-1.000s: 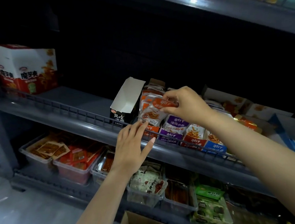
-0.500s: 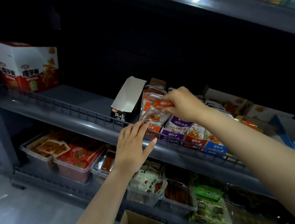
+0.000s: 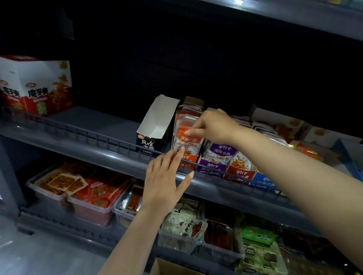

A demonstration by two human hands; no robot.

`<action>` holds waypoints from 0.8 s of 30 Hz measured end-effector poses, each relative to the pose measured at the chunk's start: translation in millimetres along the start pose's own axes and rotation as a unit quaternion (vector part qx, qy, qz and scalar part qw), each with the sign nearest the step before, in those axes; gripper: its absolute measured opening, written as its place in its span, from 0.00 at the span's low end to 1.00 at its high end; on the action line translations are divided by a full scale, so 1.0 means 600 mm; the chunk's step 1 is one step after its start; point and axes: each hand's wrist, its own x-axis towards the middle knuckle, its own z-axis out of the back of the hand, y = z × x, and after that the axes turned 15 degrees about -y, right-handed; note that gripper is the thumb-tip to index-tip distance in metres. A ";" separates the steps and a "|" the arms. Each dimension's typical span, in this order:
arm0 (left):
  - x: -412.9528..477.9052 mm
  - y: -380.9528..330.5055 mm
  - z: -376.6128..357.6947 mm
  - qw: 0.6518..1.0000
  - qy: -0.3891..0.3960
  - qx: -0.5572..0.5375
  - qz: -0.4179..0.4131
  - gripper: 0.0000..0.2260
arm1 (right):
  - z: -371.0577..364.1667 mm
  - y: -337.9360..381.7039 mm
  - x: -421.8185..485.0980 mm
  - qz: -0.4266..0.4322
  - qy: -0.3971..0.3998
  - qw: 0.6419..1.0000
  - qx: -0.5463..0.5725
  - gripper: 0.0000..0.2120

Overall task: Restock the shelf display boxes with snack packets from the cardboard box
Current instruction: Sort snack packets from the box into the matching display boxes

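Up on the middle shelf [image 3: 105,128], the right hand [image 3: 214,125] pinched the orange packet [image 3: 187,141] by its top, seemingly to seat it upright; the left hand [image 3: 165,179], fingers flat, braced its front.

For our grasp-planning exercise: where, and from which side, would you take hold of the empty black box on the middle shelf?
Pinch the black box by its open top rim, coming from above and the left: it is open-topped, the shelf to its left is free, and orange packets crowd its right side.
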 end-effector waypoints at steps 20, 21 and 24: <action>-0.195 -0.028 0.000 0.984 0.119 -0.129 -0.034 0.22 | -0.113 -0.008 -0.472 -0.160 -0.192 0.909 0.332 0.05; -0.226 -0.029 -0.005 0.982 0.150 -0.111 -0.030 0.24 | -0.149 -0.014 -0.510 -0.195 -0.156 0.909 0.334 0.05; -0.317 -0.022 -0.017 0.965 0.262 -0.019 -0.010 0.31 | -0.263 -0.043 -0.614 -0.291 0.007 0.901 0.321 0.04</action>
